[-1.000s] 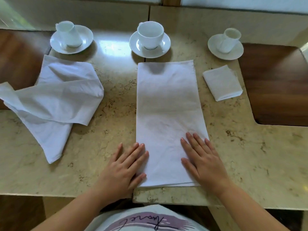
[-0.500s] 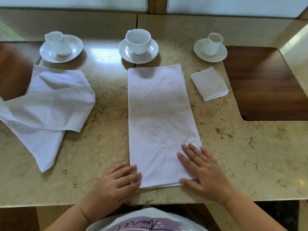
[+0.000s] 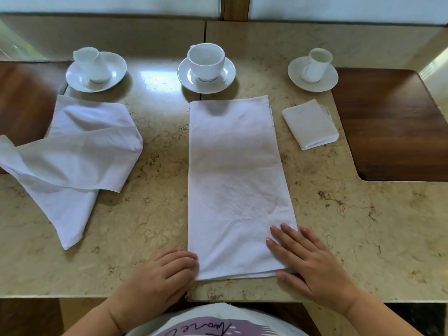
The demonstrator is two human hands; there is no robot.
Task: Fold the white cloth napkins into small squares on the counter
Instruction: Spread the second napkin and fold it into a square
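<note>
- Left hand [image 3: 157, 275] now curled, fingers bunched at the near-left corner of the long napkin [image 3: 236, 185]; a second ago flat and spread on the cloth, half a second ago already drawing in; looks like a pinch on the corner, though the fingertips hide under the knuckles, so cannot tell whether this grip is clamped on cloth or only resting beside it.
- Right hand [image 3: 308, 260] flat, grip apart, fingers spread over the near-right corner; thumb just off the near edge; little shift from a moment back, only slid slightly toward that corner.
- Long napkin lying as a tall folded strip down the middle of the tabletop [image 3: 363, 226], far end just before the middle cup [image 3: 206, 61], near edge showing stacked layers close to the tabletop's rim; unmoved across the three pictures.
- Smoothing seemingly over; next likely the lift of the near end toward the far end, halving the strip.
- Folded square [image 3: 310, 123] done, right of the strip, near the right cup [image 3: 316, 65].
- Loose napkins [image 3: 72, 154] heaped at left, unfolded, below the left cup [image 3: 91, 64].
- By this count: one finished, one partway, the heap waiting.
- Risk: layers slipping apart if only the left corner rises.
</note>
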